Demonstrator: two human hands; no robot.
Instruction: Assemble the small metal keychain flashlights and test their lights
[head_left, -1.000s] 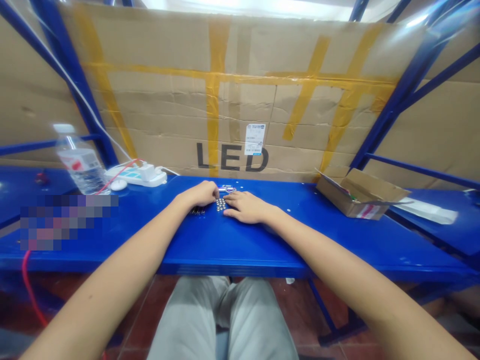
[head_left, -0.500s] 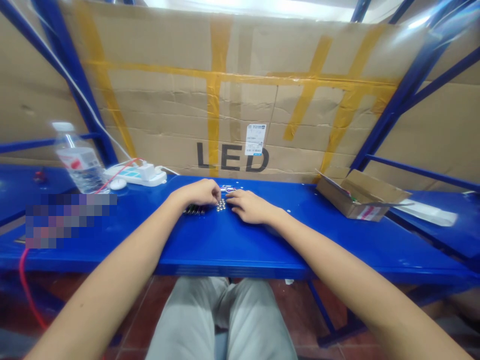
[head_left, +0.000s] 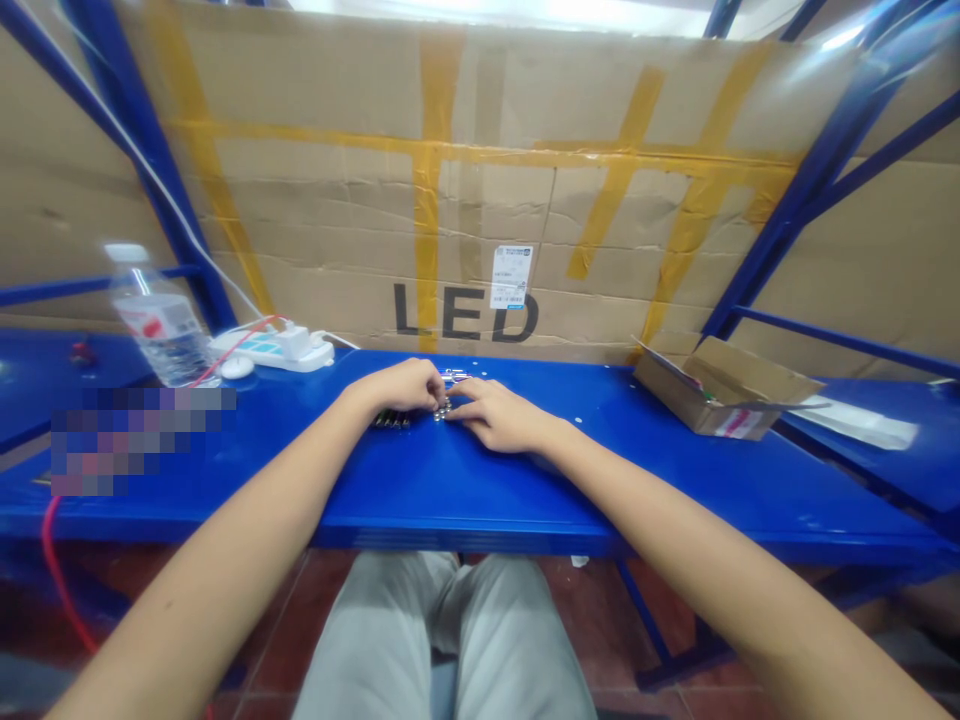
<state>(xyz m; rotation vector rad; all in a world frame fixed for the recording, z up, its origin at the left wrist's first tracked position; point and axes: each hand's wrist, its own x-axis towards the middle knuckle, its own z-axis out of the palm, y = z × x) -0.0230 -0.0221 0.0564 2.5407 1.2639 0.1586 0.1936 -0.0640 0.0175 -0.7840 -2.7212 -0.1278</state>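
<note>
Hands (head_left: 502,416) flank clustered small, shiny silvery pieces (head_left: 440,413).

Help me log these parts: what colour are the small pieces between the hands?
Shiny silver; the small pieces show in the head view, the only one.

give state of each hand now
Left hand: curled at small metal pieces; whether it holds one cannot be told.
Right hand: at the same pieces; grip cannot be told.

Shiny metallic pieces (head_left: 440,415), glossy tabletop (head_left: 465,485), creased cardboard panel (head_left: 337,230), plastic bottle (head_left: 169,335)
</note>
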